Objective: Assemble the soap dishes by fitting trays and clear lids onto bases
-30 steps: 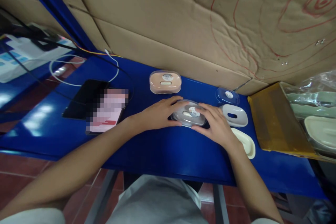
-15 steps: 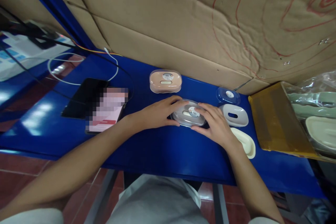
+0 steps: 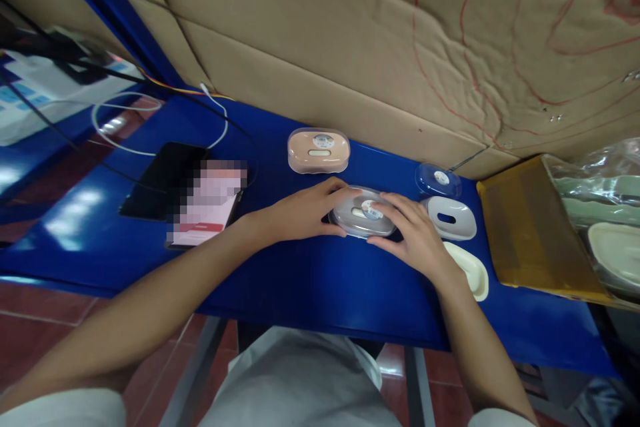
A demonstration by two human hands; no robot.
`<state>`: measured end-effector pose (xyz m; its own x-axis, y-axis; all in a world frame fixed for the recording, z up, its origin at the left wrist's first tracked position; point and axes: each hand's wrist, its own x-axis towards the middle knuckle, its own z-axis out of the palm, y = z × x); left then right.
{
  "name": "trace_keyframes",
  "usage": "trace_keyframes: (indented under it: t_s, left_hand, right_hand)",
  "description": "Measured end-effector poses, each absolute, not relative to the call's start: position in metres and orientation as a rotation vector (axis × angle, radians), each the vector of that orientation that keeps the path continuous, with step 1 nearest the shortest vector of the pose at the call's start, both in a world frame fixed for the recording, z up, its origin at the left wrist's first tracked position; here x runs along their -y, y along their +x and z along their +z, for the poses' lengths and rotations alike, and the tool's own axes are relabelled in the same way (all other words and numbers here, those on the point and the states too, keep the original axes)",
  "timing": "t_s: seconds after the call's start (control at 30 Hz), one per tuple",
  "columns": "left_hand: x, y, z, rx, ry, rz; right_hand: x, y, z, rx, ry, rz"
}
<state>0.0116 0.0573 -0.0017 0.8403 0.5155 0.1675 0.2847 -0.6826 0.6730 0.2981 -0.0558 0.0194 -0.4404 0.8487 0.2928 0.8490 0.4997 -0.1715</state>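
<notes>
Between my two hands a grey oval soap box (image 3: 363,220) with a clear lid and a round sticker rests on the blue table. My left hand (image 3: 317,210) grips its left end, thumb at the near side and fingers over the top. My right hand (image 3: 413,230) closes on the right end, with fingertips on the lid near the sticker. Just right of that hand lie a grey slotted tray (image 3: 463,225) and a cream oval dish (image 3: 477,277), partly hidden by my wrist. A loose clear lid (image 3: 430,181) with a sticker sits behind them.
A peach soap box (image 3: 319,155) with a clear lid stands at the back. On the left lie a phone (image 3: 207,203) with a lit screen, a black flat object (image 3: 150,183) and a white cable (image 3: 225,120). An opened cardboard box (image 3: 525,227) holds more dishes. Cardboard (image 3: 300,47) lines the back.
The view has shifted slightly. Both hands stay around the soap box, and my right fingers have moved a little over the lid by the sticker.
</notes>
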Motion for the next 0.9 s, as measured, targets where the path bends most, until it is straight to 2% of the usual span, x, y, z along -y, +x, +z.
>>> trace_keyframes:
  t_s: [0.3, 0.57, 0.77, 0.9]
  left_hand:
    - [-0.055, 0.016, -0.014, -0.634, 2.680, 0.604]
    - [-0.054, 0.015, 0.000, -0.655, 2.845, 0.599]
    - [-0.043, 0.018, 0.012, -0.627, 2.865, 0.626]
    - [-0.029, 0.023, 0.018, -0.546, 2.923, 0.627]
  right_hand:
    - [0.039, 0.310, 0.016, 2.346, -1.537, 0.002]
    - [-0.001, 0.326, 0.024, 2.301, -1.684, -0.024]
    - [0.086, 0.354, 0.047, 2.173, -1.771, -0.107]
    - [0.171, 0.360, 0.033, 2.056, -1.914, -0.254]
